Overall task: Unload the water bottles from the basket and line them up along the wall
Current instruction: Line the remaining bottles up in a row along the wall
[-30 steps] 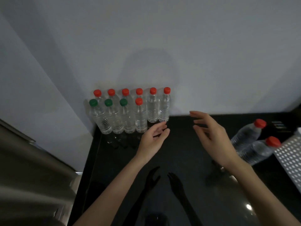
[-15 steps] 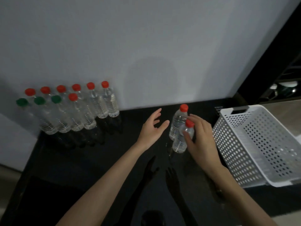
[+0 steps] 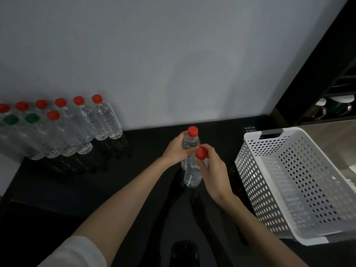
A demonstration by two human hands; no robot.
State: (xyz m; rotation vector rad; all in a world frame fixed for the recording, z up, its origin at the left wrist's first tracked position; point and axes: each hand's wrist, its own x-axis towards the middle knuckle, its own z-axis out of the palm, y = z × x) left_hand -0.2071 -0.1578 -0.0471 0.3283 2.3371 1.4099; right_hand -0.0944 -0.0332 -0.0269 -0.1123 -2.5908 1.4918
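Note:
Two clear water bottles with red caps stand upright mid-table. My left hand (image 3: 174, 151) grips the farther bottle (image 3: 190, 140) around its shoulder. My right hand (image 3: 212, 170) grips the nearer bottle (image 3: 192, 173) just below its cap. Several capped bottles (image 3: 82, 124), red and green, stand in two rows against the wall (image 3: 173, 64) at the left. The white perforated basket (image 3: 256, 189) sits at the right, tilted, with no bottle visible inside.
The black glossy table (image 3: 115, 189) reflects my arms. A dark shelf unit (image 3: 331, 105) stands behind the basket at the far right. Bare wall runs between the bottle rows and the shelf.
My left hand has closed around the farther bottle, which it was only nearing before. My right hand shifted its hold on the nearer bottle. The view drifted slightly right.

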